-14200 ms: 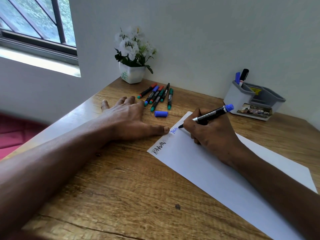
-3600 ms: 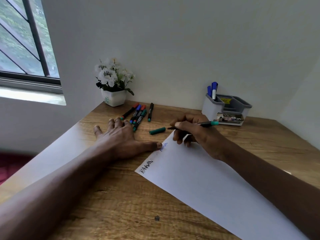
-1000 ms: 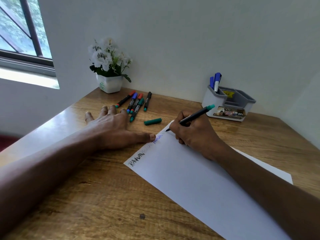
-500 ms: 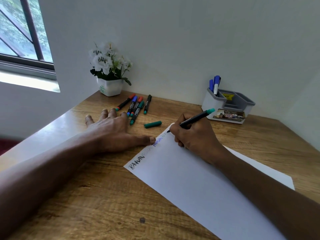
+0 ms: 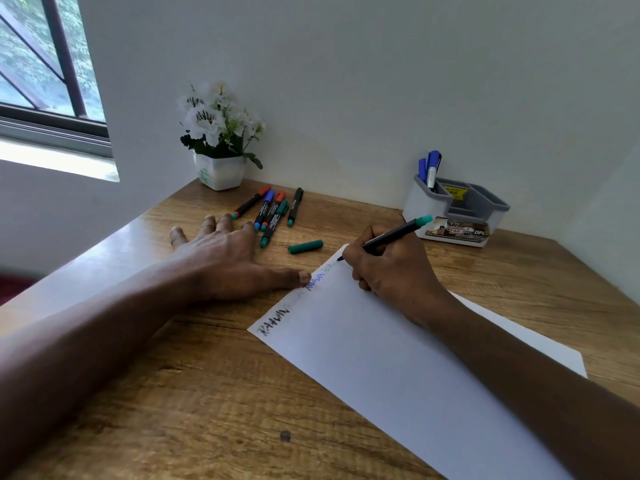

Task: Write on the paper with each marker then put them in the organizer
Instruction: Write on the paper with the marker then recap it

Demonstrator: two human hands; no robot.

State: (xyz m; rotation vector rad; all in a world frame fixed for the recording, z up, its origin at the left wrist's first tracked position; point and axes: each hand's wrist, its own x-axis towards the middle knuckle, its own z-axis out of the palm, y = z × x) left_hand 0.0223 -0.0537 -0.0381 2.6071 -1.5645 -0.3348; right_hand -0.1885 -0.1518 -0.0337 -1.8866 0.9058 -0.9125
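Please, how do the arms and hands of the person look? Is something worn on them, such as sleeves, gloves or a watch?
Nothing worn is visible. The left hand and the right hand have no gloves, and I can make out no ring. The left forearm and the right forearm show no sleeve, watch or bracelet, as far as the picture reaches.

A home study or small office corner was indicated. A wood-grain desk (image 5: pixel 207 410) was set into a corner of plain white wall (image 5: pixel 381 81), beside a barred window (image 5: pixel 52 81) with greenery seen outside. A white flower pot (image 5: pixel 220 171) was placed at the back as decoration. Stationery was laid out: loose markers (image 5: pixel 273 213), a grey organizer (image 5: pixel 485 206) with a yellow sticker and blue pens stood in it, and a sheet of paper (image 5: pixel 398 358) being written on with a green marker (image 5: pixel 391 235).
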